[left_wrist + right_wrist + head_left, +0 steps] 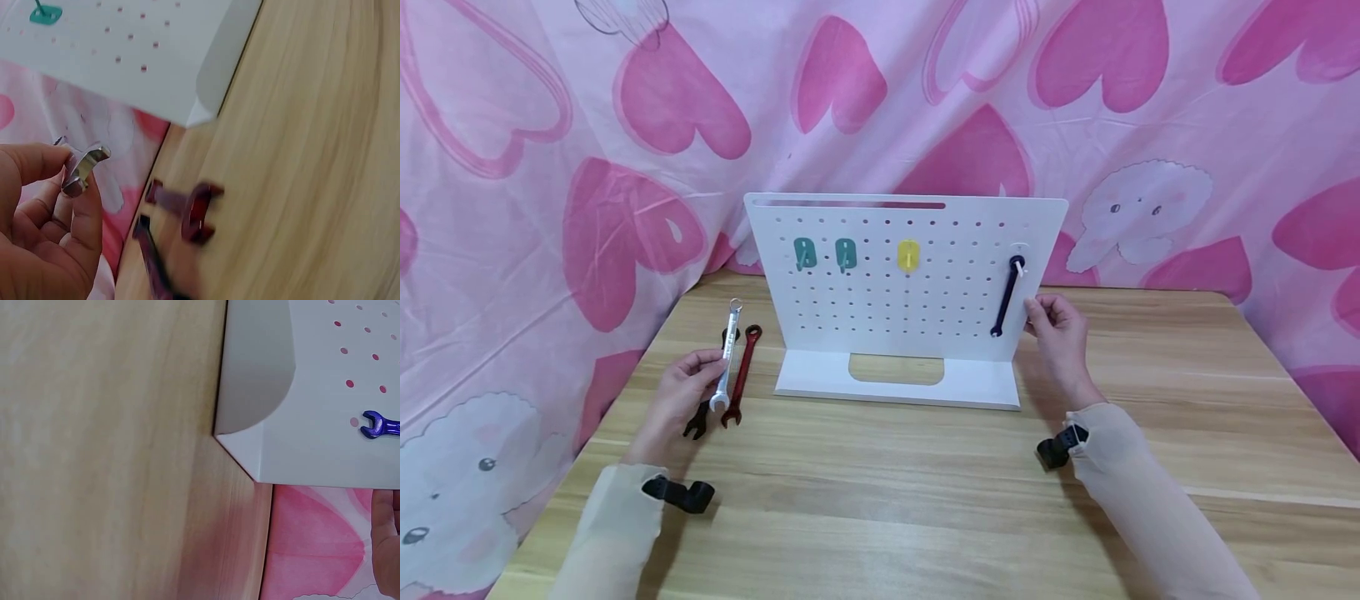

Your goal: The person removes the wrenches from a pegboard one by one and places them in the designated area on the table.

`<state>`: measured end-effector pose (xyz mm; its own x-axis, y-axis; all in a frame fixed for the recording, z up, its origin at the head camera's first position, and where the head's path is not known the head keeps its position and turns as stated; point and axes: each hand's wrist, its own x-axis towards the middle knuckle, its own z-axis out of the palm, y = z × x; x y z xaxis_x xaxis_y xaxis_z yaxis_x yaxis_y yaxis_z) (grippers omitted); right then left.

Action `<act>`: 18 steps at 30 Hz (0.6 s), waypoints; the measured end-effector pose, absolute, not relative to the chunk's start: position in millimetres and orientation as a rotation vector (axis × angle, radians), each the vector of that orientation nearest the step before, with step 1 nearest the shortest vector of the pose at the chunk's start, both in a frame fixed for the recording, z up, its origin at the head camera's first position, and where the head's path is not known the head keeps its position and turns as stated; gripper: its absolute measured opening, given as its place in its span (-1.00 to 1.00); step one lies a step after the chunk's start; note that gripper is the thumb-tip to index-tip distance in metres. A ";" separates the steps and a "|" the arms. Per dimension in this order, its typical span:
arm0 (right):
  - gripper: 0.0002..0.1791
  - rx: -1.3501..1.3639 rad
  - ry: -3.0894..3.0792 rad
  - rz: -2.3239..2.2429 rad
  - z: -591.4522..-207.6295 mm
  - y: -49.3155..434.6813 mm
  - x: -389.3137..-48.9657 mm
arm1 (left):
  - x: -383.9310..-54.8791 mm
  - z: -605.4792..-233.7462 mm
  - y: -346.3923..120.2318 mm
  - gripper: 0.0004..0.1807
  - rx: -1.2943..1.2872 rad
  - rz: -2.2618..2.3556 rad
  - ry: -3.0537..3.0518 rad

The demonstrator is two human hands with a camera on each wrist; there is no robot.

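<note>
My left hand (683,387) pinches a silver combination wrench (727,354) between thumb and fingers, its open end toward me. In the left wrist view the silver wrench (84,170) is raised off the table. Below it lie a red wrench (743,375) and a black wrench (697,423), the black one partly hidden. My right hand (1062,337) holds the right edge of a white pegboard (880,300), thumb at the edge. A dark blue wrench (1007,298) hangs on a white hook (1019,265) there; its open end (375,425) shows in the right wrist view.
Two green hooks (805,252) and a yellow hook (908,256) sit on the board's upper part. The board's base (820,379) has a cutout and stands on a wooden table (880,500). A pink heart-patterned cloth (880,158) hangs behind.
</note>
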<state>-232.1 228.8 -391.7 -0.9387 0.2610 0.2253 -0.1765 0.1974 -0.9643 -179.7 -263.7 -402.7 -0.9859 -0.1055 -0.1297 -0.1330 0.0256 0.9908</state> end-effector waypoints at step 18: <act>-0.62 -0.107 -2.184 1.772 -393.3 229.9 -232.9 | -186.3 -406.5 -307.6 -0.94 -0.372 1.754 2.454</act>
<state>-232.9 229.9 -393.3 -0.9442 0.2597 0.2023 -0.1445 0.2253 -0.9635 -186.3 -307.6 -406.5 -0.9649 -0.1380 -0.2236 -0.2563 0.3060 0.9169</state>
